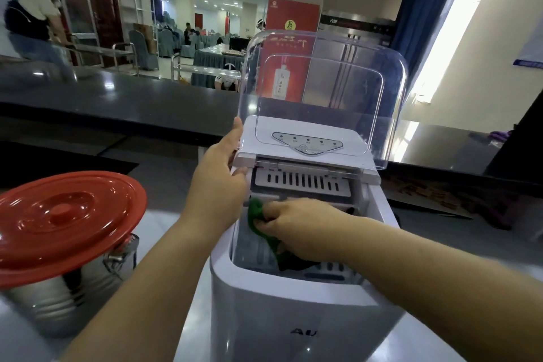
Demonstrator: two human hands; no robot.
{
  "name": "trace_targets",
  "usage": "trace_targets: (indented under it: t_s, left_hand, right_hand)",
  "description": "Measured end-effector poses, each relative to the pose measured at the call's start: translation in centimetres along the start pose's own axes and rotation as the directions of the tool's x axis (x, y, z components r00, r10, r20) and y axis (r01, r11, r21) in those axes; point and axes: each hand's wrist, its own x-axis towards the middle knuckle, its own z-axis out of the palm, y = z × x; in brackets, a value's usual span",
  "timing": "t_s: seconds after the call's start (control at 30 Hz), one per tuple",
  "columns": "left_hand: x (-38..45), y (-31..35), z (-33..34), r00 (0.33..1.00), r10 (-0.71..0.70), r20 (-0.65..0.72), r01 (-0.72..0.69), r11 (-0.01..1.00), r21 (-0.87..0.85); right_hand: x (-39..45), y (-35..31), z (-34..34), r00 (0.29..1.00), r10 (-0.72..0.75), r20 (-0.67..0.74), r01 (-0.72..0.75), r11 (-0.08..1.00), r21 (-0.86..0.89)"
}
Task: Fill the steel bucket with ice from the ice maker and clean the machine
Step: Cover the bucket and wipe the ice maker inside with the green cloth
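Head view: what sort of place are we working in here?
Probably a hotel or restaurant banquet hall, at its service counter: covered chairs around skirted tables, a steel fridge behind, and a liquor banner.

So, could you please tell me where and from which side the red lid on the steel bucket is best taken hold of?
I would take the red lid by the small raised knob at its centre, coming from above. The lid sits tilted on the steel bucket, overhanging it all round, so the knob likely gives the steadiest lift. The left hand holds the ice maker; the right hand grips a green cloth.
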Motion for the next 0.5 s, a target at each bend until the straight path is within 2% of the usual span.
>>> trace_targets:
  t_s: [0.2,0.4,0.5]
  left_hand:
    - [-0.08,-0.04,0.02,1.000,-0.027,0.003,0.027,1.000,-0.004]
    - [0.02,-0.19,0.09,1.000,-0.030,-0.005,0.030,1.000,-0.010]
    - [-0.06,-0.10,0.06,1.000,-0.028,-0.005,0.028,1.000,-0.006]
  right_hand:
    - [-0.07,-0.38,0.49,0.998,-0.048,0.047,0.047,0.999,0.016]
    - [-0.81,0.27,-0.22,0.990,-0.051,-0.132,0.040,0.996,-0.085]
    - [-0.49,-0.07,-0.08,0.994,-0.057,-0.089,0.048,0.994,-0.098]
